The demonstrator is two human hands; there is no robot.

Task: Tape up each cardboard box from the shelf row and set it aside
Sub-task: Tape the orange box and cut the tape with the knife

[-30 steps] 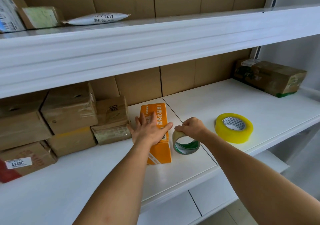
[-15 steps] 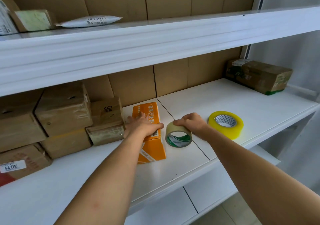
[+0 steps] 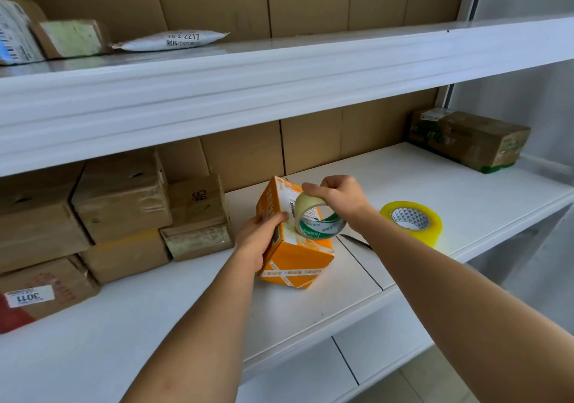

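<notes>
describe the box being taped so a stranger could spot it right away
On the middle white shelf, just right of the brown box stack, one box stands tilted on end. The left hand grips it; the right hand holds tape on it. This orange box is the only orange one.

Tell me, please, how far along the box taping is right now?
Done: one taped box sits far right. In hand: left hand grips the orange box, right hand holds the tape roll on it. Left: the stacked brown boxes.
</notes>
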